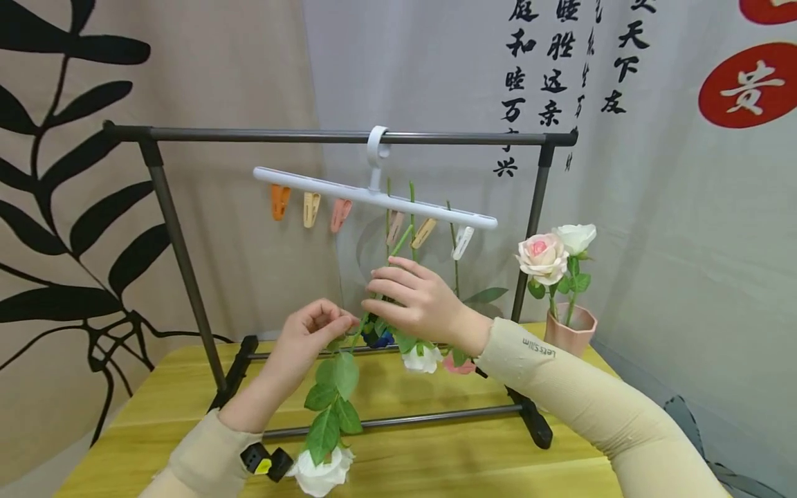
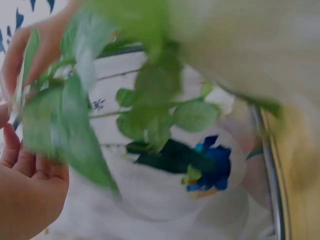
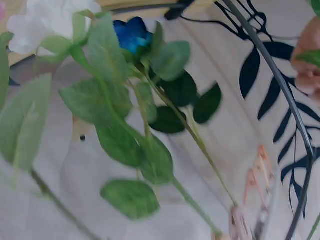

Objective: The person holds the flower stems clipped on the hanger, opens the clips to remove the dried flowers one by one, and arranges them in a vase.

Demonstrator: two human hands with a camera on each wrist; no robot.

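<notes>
A white rose [image 1: 320, 472] hangs head down on a long leafy green stem. My left hand [image 1: 314, 332] pinches at its stem beside the leaves, fingers curled. Higher up, my right hand [image 1: 411, 297] holds the same stem behind its fingers, thumb hidden; the stem's cut end shows above. Over both hands, a white hanger [image 1: 373, 195] tilts on the rack's top bar. Its clothespins include an orange one [image 1: 280, 202], a pink one [image 1: 340, 215] and a white one [image 1: 463, 243]. Stems rise at the right-hand clips. In the left wrist view a blue rose [image 2: 217, 165] hangs behind.
A dark metal rack [image 1: 180, 263] stands on the yellow wooden table [image 1: 156, 401]. Another white rose [image 1: 422, 357] and a pink flower [image 1: 459, 364] hang behind my right hand. At the right stands a pink pot [image 1: 571, 328] with two roses. A printed curtain [image 1: 672, 207] is behind.
</notes>
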